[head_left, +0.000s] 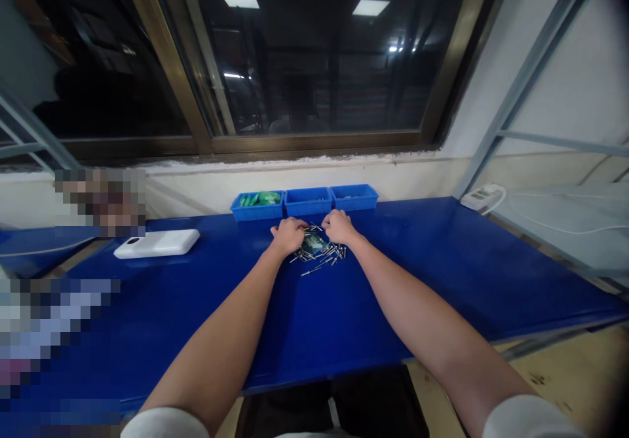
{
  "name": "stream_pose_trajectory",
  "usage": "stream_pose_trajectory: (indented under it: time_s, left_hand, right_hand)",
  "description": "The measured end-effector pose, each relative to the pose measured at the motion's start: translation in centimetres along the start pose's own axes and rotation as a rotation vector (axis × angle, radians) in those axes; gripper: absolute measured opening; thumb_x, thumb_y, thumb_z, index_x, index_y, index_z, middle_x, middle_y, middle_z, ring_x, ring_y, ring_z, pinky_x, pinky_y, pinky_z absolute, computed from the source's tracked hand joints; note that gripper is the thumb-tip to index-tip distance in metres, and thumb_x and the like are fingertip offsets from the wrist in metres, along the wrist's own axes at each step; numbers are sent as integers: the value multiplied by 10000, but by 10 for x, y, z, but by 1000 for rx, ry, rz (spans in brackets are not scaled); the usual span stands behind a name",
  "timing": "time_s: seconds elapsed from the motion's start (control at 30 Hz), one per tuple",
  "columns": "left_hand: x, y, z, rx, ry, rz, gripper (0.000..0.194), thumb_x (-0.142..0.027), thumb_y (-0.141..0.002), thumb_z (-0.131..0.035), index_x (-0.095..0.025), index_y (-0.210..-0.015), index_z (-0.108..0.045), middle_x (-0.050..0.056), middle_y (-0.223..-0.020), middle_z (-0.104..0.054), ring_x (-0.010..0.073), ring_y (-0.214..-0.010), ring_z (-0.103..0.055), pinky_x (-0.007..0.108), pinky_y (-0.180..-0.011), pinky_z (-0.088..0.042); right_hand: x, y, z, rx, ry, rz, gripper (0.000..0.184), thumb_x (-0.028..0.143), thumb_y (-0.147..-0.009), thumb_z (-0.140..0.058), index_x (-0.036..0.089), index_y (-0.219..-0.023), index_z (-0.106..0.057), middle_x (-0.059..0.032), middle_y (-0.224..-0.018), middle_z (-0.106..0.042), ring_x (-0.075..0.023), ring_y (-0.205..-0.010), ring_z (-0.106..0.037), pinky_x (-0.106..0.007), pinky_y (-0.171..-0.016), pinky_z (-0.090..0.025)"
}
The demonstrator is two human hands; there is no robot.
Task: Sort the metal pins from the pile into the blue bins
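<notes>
A loose pile of thin silver pop rivets lies on the blue tabletop, with small green pieces among them. At the pile's left edge is my left hand, its fingers curled in toward the rivets. My right hand sits at the upper right of the pile, fingers bent and pressed together. Whatever either hand's fingertips hold is too small to make out. Just beyond the hands, three blue bins stand in a row: the left bin has green packets, the middle bin and right bin hold small metal bits.
A white oblong device lies on the blue table to the left. A white power strip with a cable sits at the far right corner. Behind runs a wall with a dark window. A person is partly visible at left, blurred.
</notes>
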State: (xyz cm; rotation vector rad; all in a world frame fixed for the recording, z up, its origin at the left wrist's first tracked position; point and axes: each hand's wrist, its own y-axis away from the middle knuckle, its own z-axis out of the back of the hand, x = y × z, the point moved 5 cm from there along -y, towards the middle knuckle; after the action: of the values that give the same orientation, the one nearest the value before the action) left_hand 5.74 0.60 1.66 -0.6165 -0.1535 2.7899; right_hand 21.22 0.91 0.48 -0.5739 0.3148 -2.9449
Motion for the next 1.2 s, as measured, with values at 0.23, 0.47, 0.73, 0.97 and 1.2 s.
stream_pose_trajectory:
  time_s: [0.23,0.47,0.73,0.97,1.2]
  left_hand:
    - [1,1,5,-97,55,4,332,-237,-795,-382,-276,-1002,-639,30,-1116,-616,251,-1099,-495,451,-913,-317]
    - [-14,10,14,-159,45,-155,275,-349,-841,-438,-277,-1030,-626,28,-1053,-637,219,-1063,-502,383,-883,-320]
    - [-15,11,17,-219,10,-196,240,-324,-869,-431,-260,-896,-662,21,-970,-666,202,-989,-529,376,-883,-287]
    - [-10,8,18,-246,13,-157,233,-330,-871,-441,-261,-897,-662,11,-965,-678,198,-986,-535,371,-865,-287]
    - [-14,11,21,-249,27,-167,294,-394,-895,-390,-283,-991,-645,15,-1038,-657,208,-1032,-523,374,-884,-292]
  right_hand:
    - [0,0,4,-45,0,34,174,69,-676,-502,159,-733,-639,-77,-865,-629,-183,-843,-534,-251,-747,-339]
    - [13,6,13,-114,-108,203,218,116,-814,-409,161,-820,-622,-68,-913,-653,-175,-873,-558,-259,-777,-356]
    - [17,11,16,-129,-461,217,173,214,-784,-484,145,-843,-631,-32,-761,-645,-132,-696,-558,-253,-686,-411]
    - [8,8,19,-119,-893,174,252,277,-636,-631,134,-840,-663,-33,-726,-659,-141,-685,-575,-285,-699,-444]
    - [-2,7,22,-135,-1031,79,243,356,-682,-564,156,-731,-695,-53,-737,-697,-167,-673,-595,-269,-606,-441]
